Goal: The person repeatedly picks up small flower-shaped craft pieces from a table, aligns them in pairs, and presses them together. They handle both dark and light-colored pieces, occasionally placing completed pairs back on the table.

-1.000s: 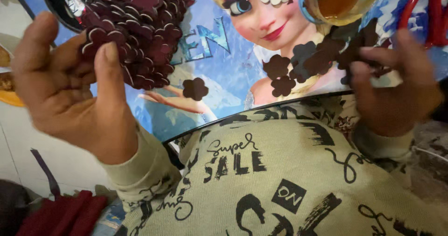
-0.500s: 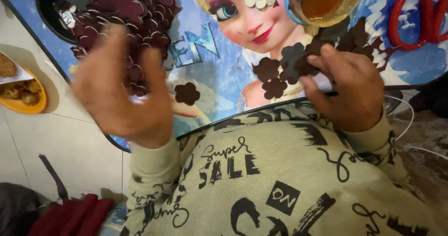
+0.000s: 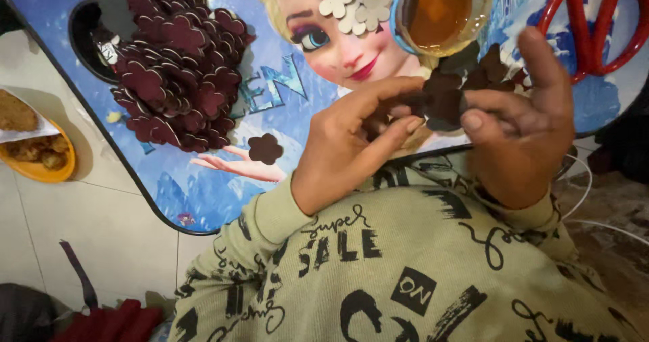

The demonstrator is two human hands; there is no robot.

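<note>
We pinch a dark brown flower cutout (image 3: pixel 443 102) between our left hand (image 3: pixel 351 146) and right hand (image 3: pixel 524 122), fingers closed narrow, above the table's (image 3: pixel 203 193) near edge. Best grip lightly by the petals; maroon cutouts (image 3: pixel 176 71) pile toward its far-left corner.

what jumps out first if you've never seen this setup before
The big heap of dark red flower cutouts at upper left on the bright blue cartoon-printed tray table. Centre right, the left hand and right hand meet around a dark flower piece, just below a cup of amber liquid.
</note>
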